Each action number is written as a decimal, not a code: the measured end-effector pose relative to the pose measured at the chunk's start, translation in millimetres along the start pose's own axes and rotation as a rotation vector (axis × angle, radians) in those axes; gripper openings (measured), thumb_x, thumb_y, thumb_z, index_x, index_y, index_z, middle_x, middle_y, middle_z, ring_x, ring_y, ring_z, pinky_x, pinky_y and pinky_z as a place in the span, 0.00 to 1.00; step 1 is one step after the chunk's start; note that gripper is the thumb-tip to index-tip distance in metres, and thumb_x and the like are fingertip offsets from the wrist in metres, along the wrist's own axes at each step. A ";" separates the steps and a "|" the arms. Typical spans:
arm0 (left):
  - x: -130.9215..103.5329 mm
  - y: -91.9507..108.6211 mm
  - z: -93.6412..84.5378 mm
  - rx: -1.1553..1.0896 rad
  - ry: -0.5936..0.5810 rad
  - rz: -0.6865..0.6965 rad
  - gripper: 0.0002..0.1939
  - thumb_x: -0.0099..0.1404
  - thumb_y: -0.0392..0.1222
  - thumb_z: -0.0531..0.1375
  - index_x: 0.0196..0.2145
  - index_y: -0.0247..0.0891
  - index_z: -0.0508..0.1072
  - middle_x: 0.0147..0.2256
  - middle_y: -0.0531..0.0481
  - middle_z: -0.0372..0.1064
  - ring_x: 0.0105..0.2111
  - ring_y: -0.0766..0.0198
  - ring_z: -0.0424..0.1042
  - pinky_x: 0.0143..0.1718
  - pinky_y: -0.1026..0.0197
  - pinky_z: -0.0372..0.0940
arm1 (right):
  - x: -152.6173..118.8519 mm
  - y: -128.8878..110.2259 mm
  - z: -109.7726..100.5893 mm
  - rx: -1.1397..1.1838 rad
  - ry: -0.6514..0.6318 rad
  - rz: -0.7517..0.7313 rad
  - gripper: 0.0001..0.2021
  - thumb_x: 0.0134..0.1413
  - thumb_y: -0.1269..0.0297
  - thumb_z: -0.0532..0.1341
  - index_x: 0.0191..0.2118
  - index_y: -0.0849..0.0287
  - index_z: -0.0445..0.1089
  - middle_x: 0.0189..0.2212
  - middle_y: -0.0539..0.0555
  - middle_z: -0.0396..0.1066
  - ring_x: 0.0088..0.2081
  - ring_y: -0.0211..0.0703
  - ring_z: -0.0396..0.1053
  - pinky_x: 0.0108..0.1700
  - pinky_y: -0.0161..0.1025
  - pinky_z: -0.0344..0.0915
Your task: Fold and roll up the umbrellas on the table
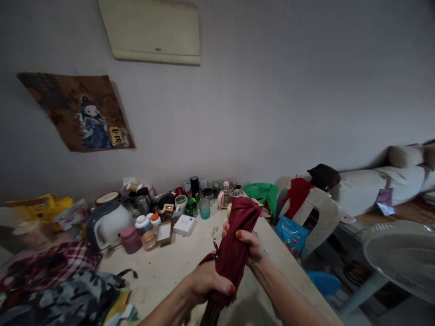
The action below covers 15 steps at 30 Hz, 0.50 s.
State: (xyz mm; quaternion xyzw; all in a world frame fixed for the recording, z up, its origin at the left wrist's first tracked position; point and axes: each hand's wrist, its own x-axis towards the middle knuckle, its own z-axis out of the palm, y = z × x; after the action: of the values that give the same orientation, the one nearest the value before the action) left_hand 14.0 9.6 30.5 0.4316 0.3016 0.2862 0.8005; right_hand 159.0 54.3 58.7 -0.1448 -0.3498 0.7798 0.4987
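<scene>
A dark red folded umbrella (234, 244) is held upright at a slant over the white table (159, 280). Around its lower part, near the dark handle, my left hand (212, 283) is wrapped, with the thumb lying across the cloth. Higher up, my right hand (249, 244) grips the right side, thumb in front and fingertips showing at the far edge. A loose strap with a small snap sticks out to the left above my left hand.
Along the wall stand a kettle (110, 224), a pink jar (130, 240), a white box (184, 225), a teal glass (204, 208) and a glass pot (225, 194). A camouflage bag (74, 299) lies left; a chair (317, 213) and a fan (401, 258) stand right.
</scene>
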 end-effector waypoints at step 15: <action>-5.6 0.0 36.1 -0.091 -0.163 -0.164 0.27 0.19 0.32 0.71 0.25 0.28 0.76 0.20 0.51 0.71 0.18 0.68 0.66 0.20 0.65 0.65 | -32.8 17.9 4.0 -0.308 -0.288 0.126 0.16 0.45 0.51 0.67 0.37 0.55 0.77 0.34 0.56 0.76 0.37 0.46 0.72 0.43 0.42 0.64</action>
State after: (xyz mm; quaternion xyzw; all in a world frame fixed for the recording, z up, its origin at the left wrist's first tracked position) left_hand 36.6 -13.2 47.9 0.3904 0.2566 0.1971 0.8619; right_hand 159.7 19.3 45.1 -0.1277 -0.5229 0.7592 0.3659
